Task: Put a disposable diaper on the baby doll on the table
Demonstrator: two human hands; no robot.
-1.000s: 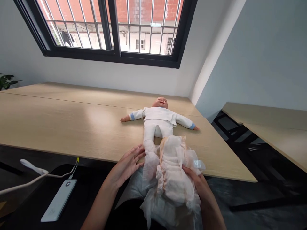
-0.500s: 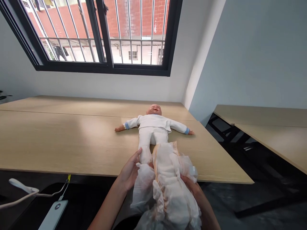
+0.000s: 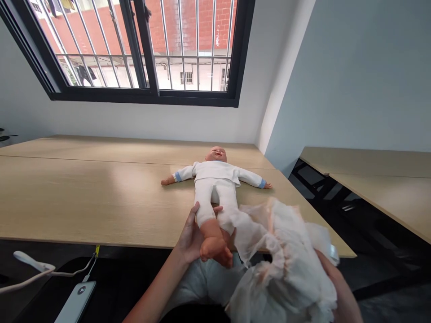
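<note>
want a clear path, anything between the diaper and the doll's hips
Yes, the doll's legs do: the edge of the diaper rests against one leg, and the left hand holds the other up, with its bare foot raised.

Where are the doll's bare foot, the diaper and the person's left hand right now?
Doll's bare foot [image 3: 215, 247], head view, on the middle of the foot.
Diaper [image 3: 283, 264], head view, on its padded middle.
Left hand [image 3: 189, 237], head view, on the palm.

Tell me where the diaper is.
In the head view, the diaper hangs at lower right from the right hand, beside the doll's raised leg.
</note>
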